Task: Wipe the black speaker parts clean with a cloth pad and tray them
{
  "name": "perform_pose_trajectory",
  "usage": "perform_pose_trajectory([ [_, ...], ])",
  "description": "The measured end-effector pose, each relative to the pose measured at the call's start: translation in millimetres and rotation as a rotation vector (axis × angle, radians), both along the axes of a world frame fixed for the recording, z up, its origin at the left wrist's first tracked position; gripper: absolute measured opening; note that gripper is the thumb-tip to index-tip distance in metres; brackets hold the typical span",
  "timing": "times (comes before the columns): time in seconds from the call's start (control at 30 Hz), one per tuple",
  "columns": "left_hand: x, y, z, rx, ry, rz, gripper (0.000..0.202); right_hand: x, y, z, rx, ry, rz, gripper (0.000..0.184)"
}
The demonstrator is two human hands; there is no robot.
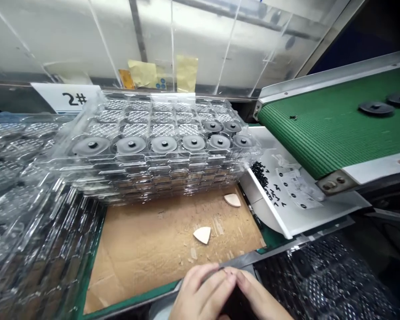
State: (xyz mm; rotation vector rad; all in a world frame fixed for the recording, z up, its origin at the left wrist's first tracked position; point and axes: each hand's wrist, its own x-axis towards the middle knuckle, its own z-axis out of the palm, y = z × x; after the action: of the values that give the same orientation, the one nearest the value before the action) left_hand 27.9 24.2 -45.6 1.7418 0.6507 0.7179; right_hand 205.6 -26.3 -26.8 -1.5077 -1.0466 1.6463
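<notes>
My left hand [200, 291] and my right hand [255, 289] meet at the front edge of the workbench, with fingertips pressed together. Between them shows a dark patch; whether it is a held part or only shadow I cannot make out. Just beyond my fingers lies a brown cardboard sheet [140, 244], with two small white rounded triangular pieces, one nearer [202, 235] and one farther [232, 200]. Behind it stands a stack of clear plastic blister trays [160, 171]. The top tray holds round dark grey discs [164, 144] with black centre knobs, filling the front row and part of the second.
A green conveyor belt [336, 115] at the right carries dark discs [376, 108]. Below it, a white tray [306, 222] holds small black parts [260, 173] and clear bags. More clear trays [16, 186] are stacked at left. A "2#" sign [68, 98] stands behind.
</notes>
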Motion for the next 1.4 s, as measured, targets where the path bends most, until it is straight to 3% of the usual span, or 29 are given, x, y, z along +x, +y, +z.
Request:
perform_pose_trajectory([
  [0.07,-3.0,-8.0,-2.5,-0.197,-0.055,0.256,0.055,-2.2,15.9,-8.1,0.135,-0.238,0.076,0.064],
  [0.13,-9.1,-11.5,-2.9,-0.551,-0.204,0.436,0.056,-0.8,36.7,-24.5,0.272,-0.549,0.059,0.055],
  [0.2,-20.1,-8.9,-2.0,-0.938,-0.451,0.526,0.063,0.7,54.5,-47.6,0.335,-0.768,-0.026,0.052],
  [0.27,-34.4,-3.4,-0.2,-1.182,-0.696,0.576,0.067,-0.1,63.5,-72.1,0.343,-0.8,-0.055,0.046],
  [0.37,-53.3,2.2,1.9,-1.258,-0.9,0.625,0.067,-3.3,60.9,-98.9,0.406,-0.778,-0.058,0.034],
  [0.43,-60.2,2.9,2.1,-1.242,-0.948,0.624,0.065,-4.3,57.3,-104.6,0.447,-0.755,-0.048,0.031],
  [0.5,-62.2,2.6,1.6,-1.23,-0.952,0.623,0.065,-5.8,59.1,-97.7,0.479,-0.725,0.003,0.028],
  [0.57,-60.4,2.8,1.7,-1.224,-0.935,0.637,0.065,-11.9,66.5,-77.0,0.502,-0.684,0.069,0.023],
  [0.7,-51.2,4.0,6.5,-1.189,-0.861,0.638,0.062,-47.3,77.5,-6.0,0.553,-0.582,0.103,0.024],
  [0.77,-47.1,3.4,10.2,-1.151,-0.83,0.57,0.059,-69.8,74.3,28.3,0.704,-0.474,0.098,0.021],
  [0.8,-45.8,2.8,12.0,-1.137,-0.812,0.539,0.056,-79.2,71.3,41.5,0.79,-0.457,0.128,0.022],
  [0.87,-44.4,1.3,15.1,-1.133,-0.768,0.532,0.052,-91.1,66.6,58.2,0.804,-0.409,0.261,0.021],
  [0.97,-41.5,0.1,19.5,-1.146,-0.727,0.569,0.049,-95.0,68.9,64.0,0.747,-0.416,0.409,0.02],
  [1.1,-34.9,1.4,28.5,-1.148,-0.743,0.49,0.045,-88.5,73.4,63.2,0.908,-0.542,0.268,0.024],
  [1.23,-33.7,3.3,35.1,-1.223,-0.749,0.459,0.051,-63.4,55.6,69.7,0.762,-0.411,0.412,0.019],
  [1.33,-27.9,4.4,36.6,-1.279,-0.773,0.439,0.055,-46.0,47.1,72.3,0.706,-0.607,0.308,0.019],
  [1.4,-20.7,5.2,38.3,-1.296,-0.77,0.42,0.047,-42.5,52.9,71.6,0.824,-0.769,0.237,0.02],
])
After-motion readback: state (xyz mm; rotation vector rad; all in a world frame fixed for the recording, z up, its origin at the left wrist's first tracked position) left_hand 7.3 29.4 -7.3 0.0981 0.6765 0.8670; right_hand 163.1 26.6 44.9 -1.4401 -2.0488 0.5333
